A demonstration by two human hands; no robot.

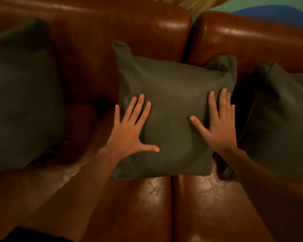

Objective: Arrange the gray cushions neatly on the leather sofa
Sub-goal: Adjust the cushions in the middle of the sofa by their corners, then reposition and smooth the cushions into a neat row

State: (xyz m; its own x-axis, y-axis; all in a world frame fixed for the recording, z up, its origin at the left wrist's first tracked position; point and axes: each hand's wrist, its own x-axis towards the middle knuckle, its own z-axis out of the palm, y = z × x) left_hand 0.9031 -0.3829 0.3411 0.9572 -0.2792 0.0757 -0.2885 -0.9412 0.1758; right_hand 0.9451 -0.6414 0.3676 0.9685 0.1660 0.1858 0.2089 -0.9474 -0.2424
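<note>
Against the backrest at the middle seam of the leather sofa point(164, 206): middle gray cushion point(173, 95), pressed by flat, spread left hand point(129, 130) and right hand point(219, 126); left cushion point(21, 102) and right cushion point(278, 119) already propped, so arranging looks nearly complete.

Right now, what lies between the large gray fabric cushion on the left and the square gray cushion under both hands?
Head view: only brown leather sofa, crossed by the left forearm, between left cushion and middle cushion.
</note>
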